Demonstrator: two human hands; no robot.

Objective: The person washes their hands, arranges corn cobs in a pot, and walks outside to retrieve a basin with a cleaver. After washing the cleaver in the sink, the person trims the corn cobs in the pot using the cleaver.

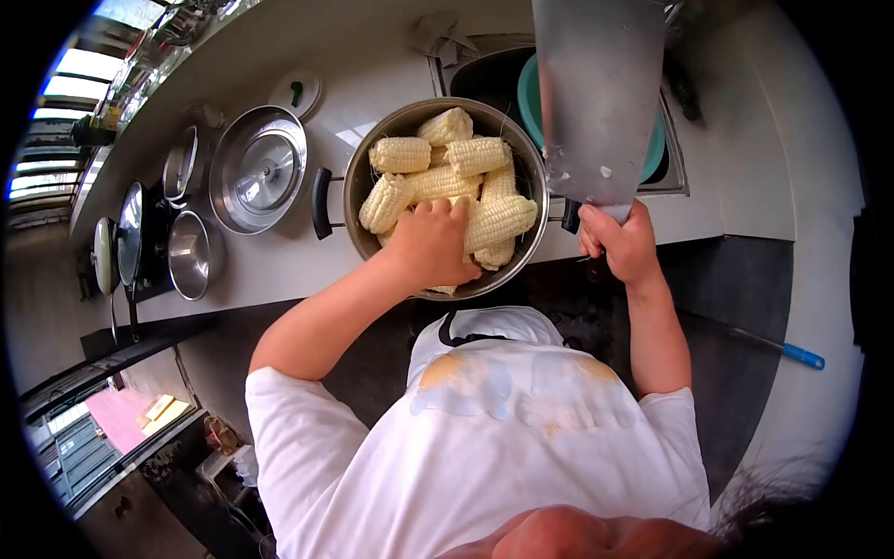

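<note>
A wide steel pot (352,200) holds several pieces of pale corn (500,222), stacked up to near its rim. My left hand (430,244) reaches into the pot from the near side, its fingers bent over a corn cob that it mostly hides. To the right of the pot, my right hand (626,244) is wrapped around the handle of a large cleaver (601,102). Its broad blade points away from me, with small pale bits stuck on it, and covers part of the sink behind.
In the sink (678,158) sits a green basin (529,98). Left of the pot are a steel basin with a lid inside (223,172), a steel bowl (191,256) and a pan (132,233). A blue-handled tool (803,356) is at the right.
</note>
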